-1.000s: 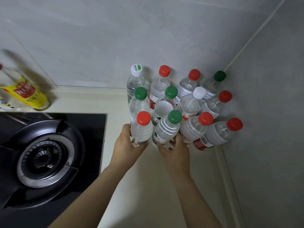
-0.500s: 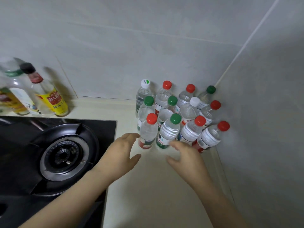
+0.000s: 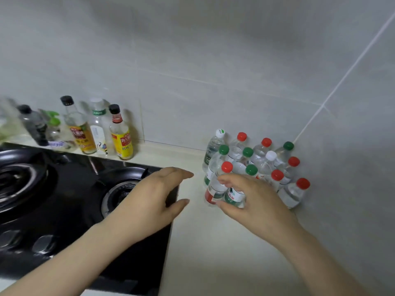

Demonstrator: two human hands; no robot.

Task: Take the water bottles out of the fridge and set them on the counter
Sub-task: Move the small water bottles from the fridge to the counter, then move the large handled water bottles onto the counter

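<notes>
Red-capped bottles (image 3: 291,194) six, green-capped (image 3: 213,165) four, white-capped (image 3: 211,149) two.

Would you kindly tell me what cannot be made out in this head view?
Back water bottles: labels hidden by the front rows.
Front green-cap bottle: partly behind the right hand; contact unclear through blur.
Leftmost condiment bottles: blurred, cut by the left edge.
Fridge: outside the head view.

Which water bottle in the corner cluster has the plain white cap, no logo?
The middle-row bottle, third from the left, between a green cap and a red one. The only other white cap, on the back-left bottle, carries a green mark.
</notes>
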